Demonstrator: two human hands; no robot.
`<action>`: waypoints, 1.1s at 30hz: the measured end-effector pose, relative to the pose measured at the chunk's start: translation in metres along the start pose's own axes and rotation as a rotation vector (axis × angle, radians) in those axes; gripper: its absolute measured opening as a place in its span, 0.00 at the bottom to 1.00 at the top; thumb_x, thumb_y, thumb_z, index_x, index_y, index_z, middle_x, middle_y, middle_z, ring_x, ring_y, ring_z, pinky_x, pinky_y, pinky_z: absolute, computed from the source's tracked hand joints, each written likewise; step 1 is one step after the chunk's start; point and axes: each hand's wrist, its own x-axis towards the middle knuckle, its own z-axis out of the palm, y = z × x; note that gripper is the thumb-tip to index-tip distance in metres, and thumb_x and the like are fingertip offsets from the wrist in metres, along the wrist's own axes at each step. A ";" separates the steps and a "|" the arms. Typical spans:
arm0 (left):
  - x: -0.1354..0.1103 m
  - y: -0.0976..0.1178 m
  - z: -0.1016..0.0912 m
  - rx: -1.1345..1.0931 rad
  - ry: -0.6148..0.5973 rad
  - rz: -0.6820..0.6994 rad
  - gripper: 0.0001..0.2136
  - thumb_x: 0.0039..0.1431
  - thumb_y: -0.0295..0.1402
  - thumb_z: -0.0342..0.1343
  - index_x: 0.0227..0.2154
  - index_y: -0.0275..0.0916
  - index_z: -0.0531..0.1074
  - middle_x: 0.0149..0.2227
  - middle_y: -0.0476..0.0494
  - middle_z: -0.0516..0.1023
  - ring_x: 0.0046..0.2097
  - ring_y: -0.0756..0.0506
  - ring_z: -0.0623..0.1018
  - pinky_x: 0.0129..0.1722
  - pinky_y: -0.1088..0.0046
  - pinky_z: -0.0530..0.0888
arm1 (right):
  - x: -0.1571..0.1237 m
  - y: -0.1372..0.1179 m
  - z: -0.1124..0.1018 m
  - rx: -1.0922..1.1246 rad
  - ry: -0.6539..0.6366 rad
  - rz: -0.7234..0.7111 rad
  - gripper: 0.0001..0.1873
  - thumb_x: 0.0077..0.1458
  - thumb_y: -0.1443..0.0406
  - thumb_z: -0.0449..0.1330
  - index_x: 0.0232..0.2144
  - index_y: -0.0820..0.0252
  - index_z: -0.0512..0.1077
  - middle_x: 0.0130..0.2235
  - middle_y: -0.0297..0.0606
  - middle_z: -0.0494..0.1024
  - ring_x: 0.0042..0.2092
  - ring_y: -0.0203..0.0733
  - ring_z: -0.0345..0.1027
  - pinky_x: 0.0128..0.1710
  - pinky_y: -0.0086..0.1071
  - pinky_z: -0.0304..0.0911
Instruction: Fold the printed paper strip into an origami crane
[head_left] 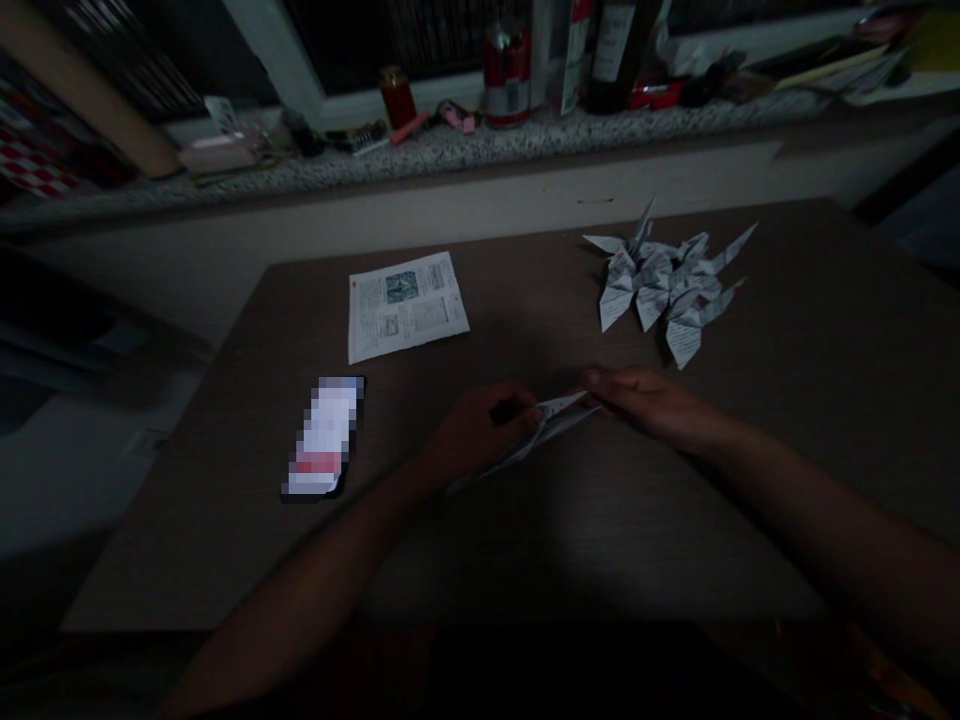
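My left hand (pixel 480 430) and my right hand (pixel 645 400) meet at the middle of the brown table (pixel 810 380), both pinched on a folded piece of printed paper (pixel 556 412) that lies low over the surface. The left fingers curl over its lower left part, the right fingertips press its upper right tip. Beyond my right hand lies a heap of several folded paper cranes (pixel 664 280). The light is dim and the fold's shape is hard to read.
A square printed sheet (pixel 406 305) lies flat at the table's back left. A phone with a lit, blurred screen (pixel 324 437) rests at the left. Behind, a speckled ledge (pixel 525 140) carries cans, bottles, pens and papers.
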 end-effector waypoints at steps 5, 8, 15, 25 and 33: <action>0.002 -0.003 0.001 0.025 0.040 -0.014 0.14 0.66 0.45 0.57 0.39 0.39 0.80 0.37 0.46 0.82 0.38 0.46 0.79 0.41 0.71 0.74 | 0.004 0.001 0.006 -0.008 0.056 -0.013 0.23 0.50 0.44 0.70 0.34 0.55 0.82 0.32 0.37 0.79 0.36 0.44 0.71 0.38 0.37 0.65; 0.002 -0.002 0.003 0.049 0.052 -0.015 0.13 0.66 0.44 0.57 0.38 0.39 0.79 0.36 0.46 0.82 0.38 0.47 0.78 0.40 0.71 0.73 | 0.005 0.001 0.011 -0.004 0.096 -0.014 0.19 0.49 0.47 0.71 0.32 0.56 0.81 0.28 0.32 0.75 0.31 0.39 0.67 0.33 0.34 0.61; 0.001 0.001 0.005 0.051 0.049 0.043 0.11 0.67 0.41 0.56 0.37 0.39 0.78 0.36 0.47 0.81 0.38 0.47 0.77 0.39 0.71 0.72 | 0.005 0.001 0.013 -0.011 0.122 -0.010 0.17 0.50 0.50 0.70 0.31 0.56 0.81 0.26 0.32 0.72 0.30 0.39 0.64 0.31 0.34 0.57; 0.000 0.000 0.010 0.079 0.049 0.017 0.13 0.67 0.44 0.57 0.43 0.42 0.79 0.41 0.47 0.82 0.41 0.45 0.79 0.41 0.70 0.73 | 0.006 0.005 0.016 -0.054 0.132 -0.058 0.18 0.52 0.49 0.69 0.27 0.57 0.78 0.25 0.31 0.70 0.28 0.37 0.61 0.29 0.32 0.55; 0.001 0.001 0.013 0.070 0.028 0.000 0.14 0.69 0.45 0.56 0.42 0.42 0.80 0.41 0.47 0.83 0.41 0.46 0.79 0.41 0.70 0.72 | 0.006 0.006 0.017 -0.120 0.092 -0.109 0.16 0.51 0.50 0.71 0.35 0.53 0.84 0.31 0.34 0.76 0.32 0.39 0.66 0.32 0.34 0.59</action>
